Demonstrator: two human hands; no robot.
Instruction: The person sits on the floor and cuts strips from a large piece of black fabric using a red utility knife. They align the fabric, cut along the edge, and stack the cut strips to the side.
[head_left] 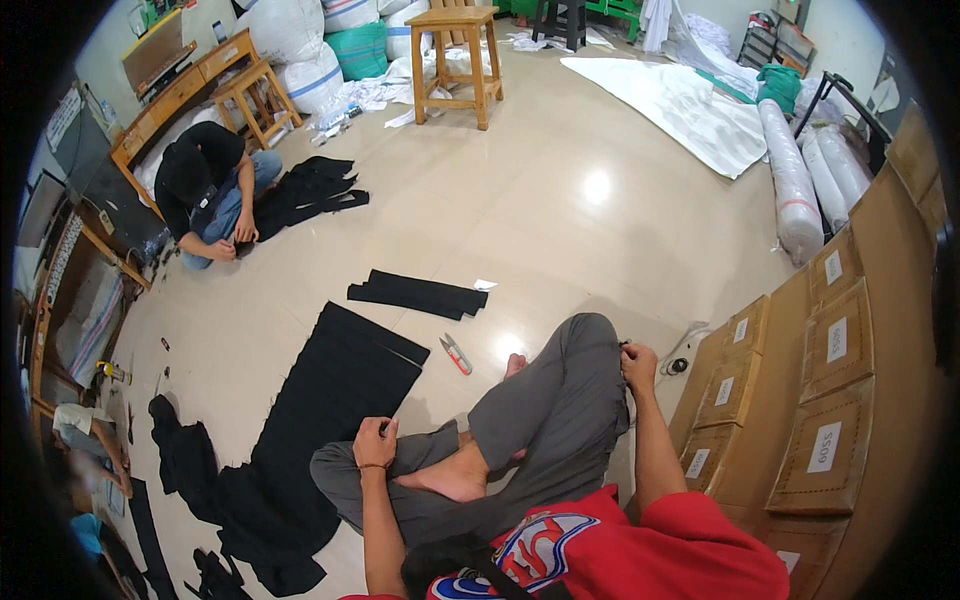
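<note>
I sit cross-legged on the floor in grey trousers (555, 400). My left hand (375, 442) rests at my left knee with its fingers curled closed; whatever may be in them is hidden. Out at my right knee, my right hand (638, 367) is pinched closed, with a small dark bit by the fingertips too small to name. A large piece of black cloth (330, 380) lies flat to the left, close to my left hand, its nearer part bunched up. Red-handled thread snips (456, 354) lie in front of me. Beyond them is a narrow stack of black cloth strips (415, 293).
Stacked cardboard boxes (830, 390) rise close on my right. Another person (215, 190) sits at the far left with black cloth pieces (310, 195). A wooden stool (455, 20) stands at the back. Plastic-wrapped rolls (790, 185) and white sheeting (680, 105) lie far right.
</note>
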